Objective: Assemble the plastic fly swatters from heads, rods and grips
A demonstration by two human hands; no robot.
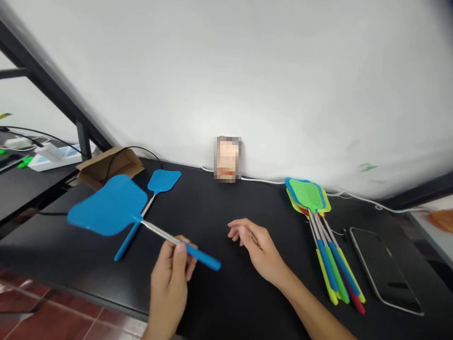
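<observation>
My left hand (pixel 171 274) is closed around a blue fly swatter (pixel 109 205), gripping it where the metal rod meets the blue handle. Its broad head points left, raised above the black table (pixel 212 212). Under it, a second blue fly swatter (pixel 164 180) lies on the table, partly covered by the held one. My right hand (pixel 256 248) is over the middle of the table, fingers loosely bent and holding nothing. To its right is a stack of fly swatters (pixel 309 196) with green, blue, yellow and red parts, heads toward the wall.
A phone (pixel 384 269) lies at the right. An open cardboard box (pixel 109 165) sits at the back left, near a white power strip (pixel 60 158) and cables. A small blurred-out object (pixel 227 159) stands against the white wall (pixel 255 85). A black metal frame (pixel 53 85) slopes at left.
</observation>
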